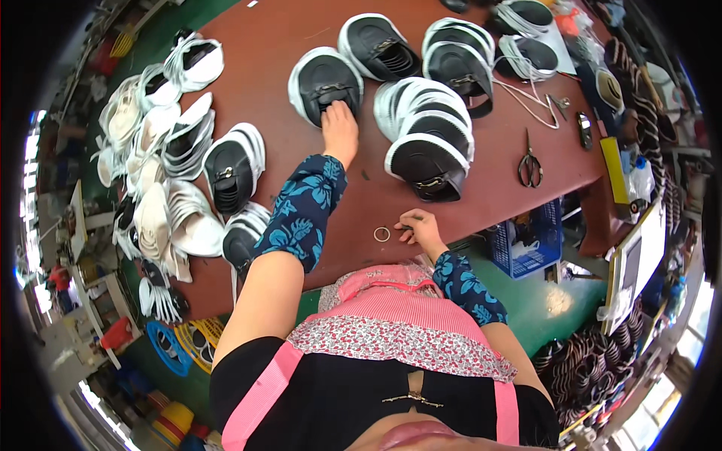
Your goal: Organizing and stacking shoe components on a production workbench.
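Note:
My left hand reaches across the table, its fingers closed on the near edge of a black shoe upper with a white rim. That upper lies on a stack at the far middle; the fingertips are partly hidden in its dark opening. Close to the table's front edge, my right hand is closed with curled fingers around something small and dark that I cannot make out. A small pale ring lies just left of it. Between my hands and to the right sits a fanned row of black-and-white uppers, the nearest with a metal buckle.
On the brown table, black-handled scissors lie at the right, near a small dark device. White uppers are heaped at the left. Tied bundles with white cords lie far right. A blue crate stands below the edge.

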A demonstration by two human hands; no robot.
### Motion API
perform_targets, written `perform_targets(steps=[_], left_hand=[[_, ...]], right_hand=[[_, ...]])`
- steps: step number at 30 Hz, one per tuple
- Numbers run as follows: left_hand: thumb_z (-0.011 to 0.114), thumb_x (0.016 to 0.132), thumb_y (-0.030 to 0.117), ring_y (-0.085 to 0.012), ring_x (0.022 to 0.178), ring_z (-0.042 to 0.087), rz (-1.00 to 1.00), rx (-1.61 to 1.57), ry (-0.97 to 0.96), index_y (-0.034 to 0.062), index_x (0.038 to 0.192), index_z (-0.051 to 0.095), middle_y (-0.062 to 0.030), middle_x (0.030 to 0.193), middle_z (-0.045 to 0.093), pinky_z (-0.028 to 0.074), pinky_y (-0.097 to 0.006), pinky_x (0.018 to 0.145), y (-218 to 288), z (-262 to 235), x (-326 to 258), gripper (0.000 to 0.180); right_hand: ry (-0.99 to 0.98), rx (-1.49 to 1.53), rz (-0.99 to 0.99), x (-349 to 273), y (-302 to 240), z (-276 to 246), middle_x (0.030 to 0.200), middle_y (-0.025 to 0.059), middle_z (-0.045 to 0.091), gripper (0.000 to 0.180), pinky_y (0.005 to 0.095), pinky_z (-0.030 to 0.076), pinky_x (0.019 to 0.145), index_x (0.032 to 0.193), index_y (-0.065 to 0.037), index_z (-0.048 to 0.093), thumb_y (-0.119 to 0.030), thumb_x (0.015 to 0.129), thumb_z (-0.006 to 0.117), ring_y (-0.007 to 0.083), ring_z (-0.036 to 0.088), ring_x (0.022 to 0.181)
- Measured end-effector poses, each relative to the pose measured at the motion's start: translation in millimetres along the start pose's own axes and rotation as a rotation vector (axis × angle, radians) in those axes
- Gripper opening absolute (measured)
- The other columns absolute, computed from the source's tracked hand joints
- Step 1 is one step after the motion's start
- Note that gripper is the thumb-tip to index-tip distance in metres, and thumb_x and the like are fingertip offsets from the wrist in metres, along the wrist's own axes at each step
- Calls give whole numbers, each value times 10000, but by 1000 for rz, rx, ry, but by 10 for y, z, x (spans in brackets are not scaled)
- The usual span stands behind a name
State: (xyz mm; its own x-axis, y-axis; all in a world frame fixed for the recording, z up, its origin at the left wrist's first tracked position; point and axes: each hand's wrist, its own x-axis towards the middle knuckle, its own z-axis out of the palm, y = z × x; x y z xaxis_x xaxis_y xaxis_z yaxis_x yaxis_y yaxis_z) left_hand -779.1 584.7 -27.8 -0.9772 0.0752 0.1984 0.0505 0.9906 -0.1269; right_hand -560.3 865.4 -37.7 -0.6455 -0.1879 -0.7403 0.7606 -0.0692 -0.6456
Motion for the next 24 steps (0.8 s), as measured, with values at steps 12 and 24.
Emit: perform_targets(steps=[12,24], left_hand=[[889,863,190,-385,1312,627,-10,-115,207,-38,1509,516,-226,1472,600,451,-490,1215,-704,385,317,780],[747,861,179,-337,1293,588,11,-95,-410,80,1199,739,-126,1292,655,474,-451,1067,-131,-983,-1710,352]], right_hand=[[-102,-35,-13,-7,-41,-220,1070,172,838,201,294,570,515,1186,4,719,-121,1030,740,201,779,662],[-129,-134,-70,-44,218,-169,1154,126,831,271,264,596,591,1275,-5,687,-187,1084,748,175,801,792]])
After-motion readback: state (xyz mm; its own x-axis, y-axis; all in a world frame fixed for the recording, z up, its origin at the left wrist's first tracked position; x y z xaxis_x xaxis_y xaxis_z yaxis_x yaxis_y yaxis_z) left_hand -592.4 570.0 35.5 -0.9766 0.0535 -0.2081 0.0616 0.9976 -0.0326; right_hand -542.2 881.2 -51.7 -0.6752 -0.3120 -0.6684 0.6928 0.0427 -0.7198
